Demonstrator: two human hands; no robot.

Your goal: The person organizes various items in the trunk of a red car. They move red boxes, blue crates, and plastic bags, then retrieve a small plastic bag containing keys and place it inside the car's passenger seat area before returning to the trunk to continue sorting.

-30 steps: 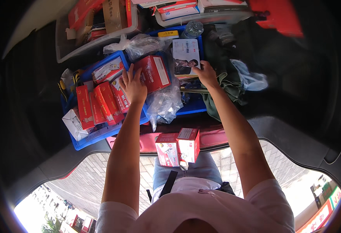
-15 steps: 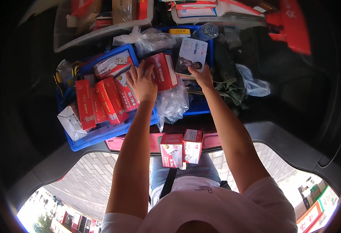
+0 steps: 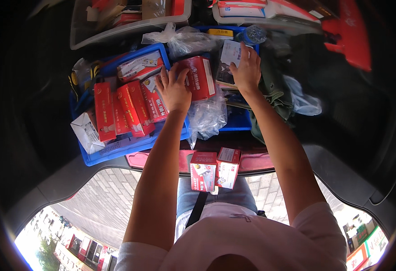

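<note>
My left hand has its fingers spread, resting at the left edge of a dark red box in the blue crates. Fingers outstretched, my right hand lies over a flat white-and-grey printed box and covers its right side. Left of my left hand, several red boxes lean together in a blue crate, with a white carton at its corner. Nearest me, a red-and-white box and a second red-and-white box stand side by side on the trunk sill.
Clear plastic bags lie between the crates. A plastic bottle and a small yellow box are at the back. Dark green cloth bunches on the right. Translucent bins stand beyond. Yellow-and-black handles stick up at left.
My right hand has shifted from gripping the near edge of the white-and-grey box to lying over it with fingers outstretched. My left hand stays by the dark red box. The whole view has shifted slightly.
</note>
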